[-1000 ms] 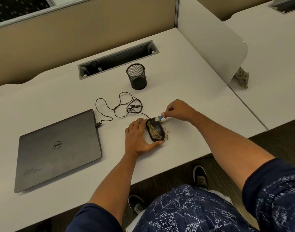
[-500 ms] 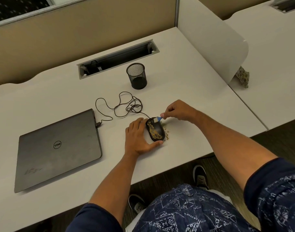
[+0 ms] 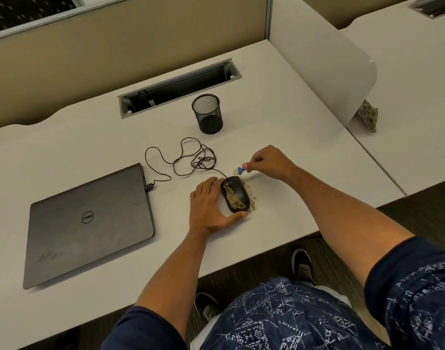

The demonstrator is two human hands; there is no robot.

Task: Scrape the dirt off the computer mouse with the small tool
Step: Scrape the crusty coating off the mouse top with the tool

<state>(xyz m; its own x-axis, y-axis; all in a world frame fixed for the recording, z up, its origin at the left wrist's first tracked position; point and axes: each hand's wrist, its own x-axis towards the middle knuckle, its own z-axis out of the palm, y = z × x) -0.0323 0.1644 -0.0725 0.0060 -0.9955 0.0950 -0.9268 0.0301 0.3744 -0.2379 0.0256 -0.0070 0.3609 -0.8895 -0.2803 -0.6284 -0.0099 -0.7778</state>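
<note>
Resting on the white desk (image 3: 279,117), the black mouse (image 3: 236,194) carries yellowish dirt, with crumbs (image 3: 251,195) scattered just beside it. The left hand (image 3: 211,205) wraps the mouse in its grip, thumb at the near end. The right hand (image 3: 268,161) pinches the small blue tool (image 3: 240,170) just beyond the mouse's far end, apart from it

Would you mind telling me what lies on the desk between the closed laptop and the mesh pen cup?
In the head view, the mouse's looped cable lies between laptop and pen cup.
</note>
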